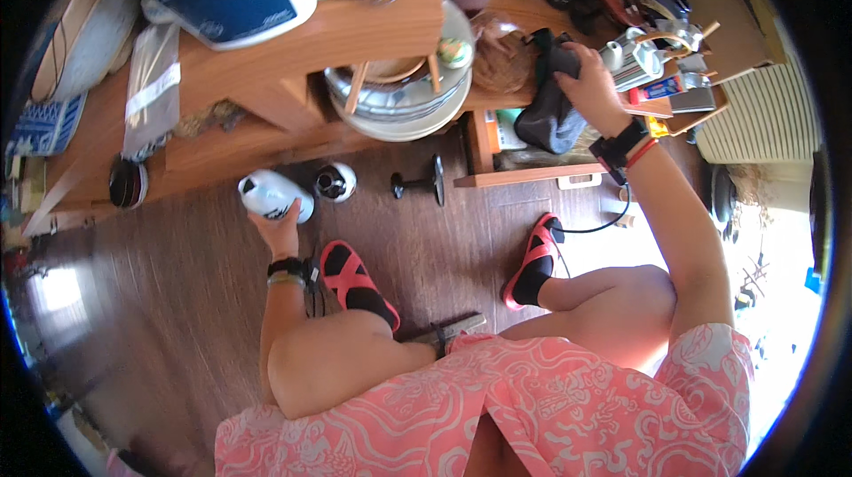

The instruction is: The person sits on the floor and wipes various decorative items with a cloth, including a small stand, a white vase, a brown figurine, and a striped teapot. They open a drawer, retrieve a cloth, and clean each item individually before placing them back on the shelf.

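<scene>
My left hand (279, 229) is wrapped around a white bottle-shaped container (266, 189) with a dark opening and black marks, held low over the wood floor. Beside it on the floor stands a smaller white-and-dark round container (337, 182). A dark stand with a disc-shaped end (426, 181) lies a little to the right. Up at the shelf, my right hand (589, 85) grips the top of a dark grey cloth bag (551, 119). The bag hangs over a pulled-out wooden drawer (532, 175), hiding part of what is inside.
Stacked plates (399, 133) and a crinkled brown plastic bag (504, 68) stand left of my right hand. A striped pitcher (639, 66) is close on its right. Above, a large white-and-blue container (226, 1) rests on a wooden shelf (373, 24). A cable hangs from my right wrist.
</scene>
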Demonstrator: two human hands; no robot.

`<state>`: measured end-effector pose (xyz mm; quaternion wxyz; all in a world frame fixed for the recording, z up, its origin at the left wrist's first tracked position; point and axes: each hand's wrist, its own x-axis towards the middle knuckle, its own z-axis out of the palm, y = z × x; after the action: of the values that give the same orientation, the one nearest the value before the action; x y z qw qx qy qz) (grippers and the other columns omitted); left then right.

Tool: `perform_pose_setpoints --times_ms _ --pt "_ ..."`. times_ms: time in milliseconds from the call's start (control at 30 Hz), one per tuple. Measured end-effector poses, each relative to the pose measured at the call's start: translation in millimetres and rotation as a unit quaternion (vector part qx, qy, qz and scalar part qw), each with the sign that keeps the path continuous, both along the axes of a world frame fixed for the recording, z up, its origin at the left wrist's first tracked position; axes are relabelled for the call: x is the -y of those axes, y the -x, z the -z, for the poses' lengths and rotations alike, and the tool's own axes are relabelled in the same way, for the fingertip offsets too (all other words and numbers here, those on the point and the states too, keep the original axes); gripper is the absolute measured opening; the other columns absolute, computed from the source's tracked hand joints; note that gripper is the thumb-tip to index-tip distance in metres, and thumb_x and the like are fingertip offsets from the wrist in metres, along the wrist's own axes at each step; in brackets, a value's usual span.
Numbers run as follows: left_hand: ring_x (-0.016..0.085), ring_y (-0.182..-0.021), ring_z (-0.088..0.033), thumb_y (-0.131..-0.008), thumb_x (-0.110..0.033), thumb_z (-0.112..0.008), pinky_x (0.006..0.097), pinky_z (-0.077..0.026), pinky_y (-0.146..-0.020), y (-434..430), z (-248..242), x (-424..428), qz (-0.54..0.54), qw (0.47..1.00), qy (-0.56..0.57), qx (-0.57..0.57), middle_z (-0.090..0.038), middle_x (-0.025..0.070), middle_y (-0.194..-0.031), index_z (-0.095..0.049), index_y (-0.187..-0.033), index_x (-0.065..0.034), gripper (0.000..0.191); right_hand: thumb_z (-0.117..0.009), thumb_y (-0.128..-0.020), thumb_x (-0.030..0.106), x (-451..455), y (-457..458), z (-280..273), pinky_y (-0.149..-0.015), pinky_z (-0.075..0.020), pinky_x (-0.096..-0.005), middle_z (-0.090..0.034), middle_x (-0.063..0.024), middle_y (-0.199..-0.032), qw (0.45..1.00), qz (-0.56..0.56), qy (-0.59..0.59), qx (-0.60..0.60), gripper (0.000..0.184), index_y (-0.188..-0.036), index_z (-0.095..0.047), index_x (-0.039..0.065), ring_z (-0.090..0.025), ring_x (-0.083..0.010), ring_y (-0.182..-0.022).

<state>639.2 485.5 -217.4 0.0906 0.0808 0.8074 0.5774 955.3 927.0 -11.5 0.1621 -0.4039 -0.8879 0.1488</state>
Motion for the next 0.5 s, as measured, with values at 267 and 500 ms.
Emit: perform_pose_setpoints --times_ms 267,500 --pt "0.025 -0.120 -0.052 -0.063 -0.013 -0.091 0.0394 -0.045 -0.101 -0.8 13.6 21.4 0.042 0.999 0.013 -0.031 -0.049 0.0132 -0.132 -0.027 -0.143 -0.0052 0.103 -0.069 -0.080 0.013 -6.9 0.4 8.3 -0.094 -0.0474 -0.0424 -0.058 -0.0226 -0.115 1.000 -0.003 0.025 -0.002 0.050 -0.128 -0.055 0.006 -0.059 -0.0394 -0.108" --pt "0.022 -0.116 -0.056 -0.068 -0.002 -0.085 0.0372 -0.047 -0.100 -15.5 25.0 31.4 0.063 0.992 -0.106 0.025 -0.052 0.0095 -0.131 -0.031 -0.143 -0.0085 0.093 -0.068 -0.081 0.011 -6.2 -0.1 10.6 -0.092 -0.0481 -0.0432 -0.058 -0.0213 -0.115 1.000 -0.003 0.027 -0.004 0.049 -0.128 -0.054 0.006 -0.059 -0.0393 -0.106"
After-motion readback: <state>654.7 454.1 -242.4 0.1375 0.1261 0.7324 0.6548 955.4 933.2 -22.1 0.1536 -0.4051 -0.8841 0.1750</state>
